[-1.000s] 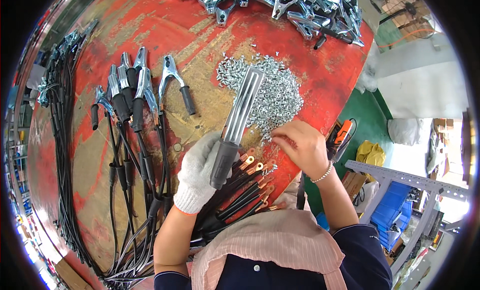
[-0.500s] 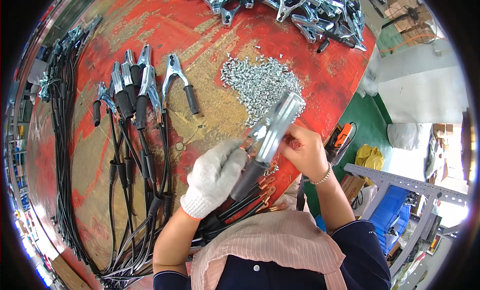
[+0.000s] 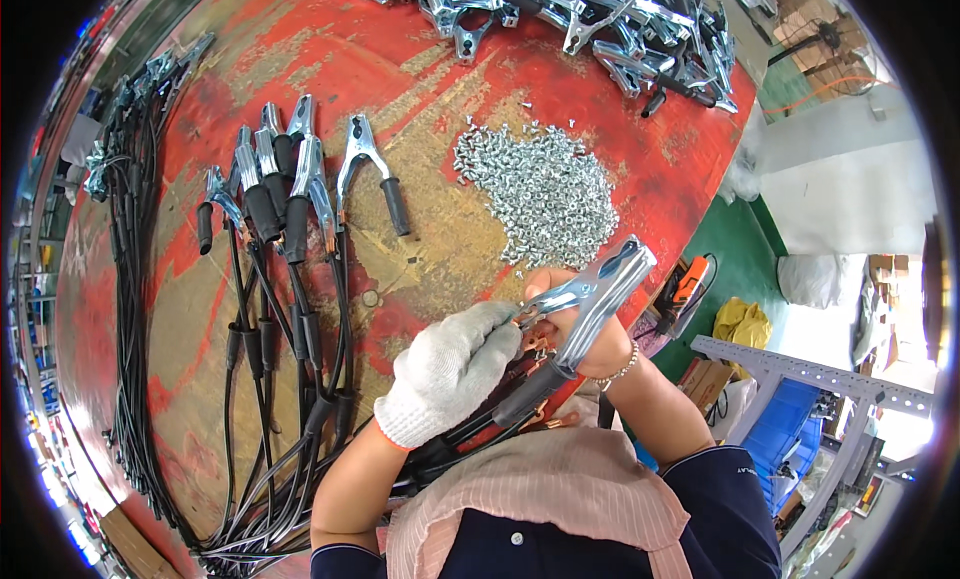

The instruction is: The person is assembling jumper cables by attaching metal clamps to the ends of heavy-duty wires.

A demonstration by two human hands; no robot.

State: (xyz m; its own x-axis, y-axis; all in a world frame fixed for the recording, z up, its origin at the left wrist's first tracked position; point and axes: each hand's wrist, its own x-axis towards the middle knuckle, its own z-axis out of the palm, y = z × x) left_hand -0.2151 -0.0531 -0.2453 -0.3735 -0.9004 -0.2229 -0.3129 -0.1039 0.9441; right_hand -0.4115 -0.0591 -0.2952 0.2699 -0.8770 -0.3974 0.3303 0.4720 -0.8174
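Note:
In front of me is a silver spring clamp (image 3: 607, 304) with black handle grips, its metal jaw pointing up and right. My left hand (image 3: 447, 367), in a white knit glove, is closed with its fingertips pinching the clamp's end beside a copper cable lug (image 3: 541, 340). My bare right hand (image 3: 598, 351), with a beaded bracelet, is closed around the clamp from behind, fingertips showing at its upper left. Most right-hand fingers are hidden by the clamp. Below lie black cables (image 3: 470, 427) with copper ends. Beyond the hands spreads a pile of small silver screws (image 3: 545, 194).
Clamps fitted to black cables (image 3: 300, 219) lie left on the worn red table (image 3: 420, 89). A long cable bundle (image 3: 128, 309) runs along the far left. Loose clamps (image 3: 600, 24) are heaped at the back. An orange tool (image 3: 690, 279) and grey metal rack (image 3: 800, 364) stand right.
The clamp has moved right and slightly down. My right hand has shifted behind it, its fingertips now showing left of the jaw. My gloved hand has moved slightly right. The view has shifted a little.

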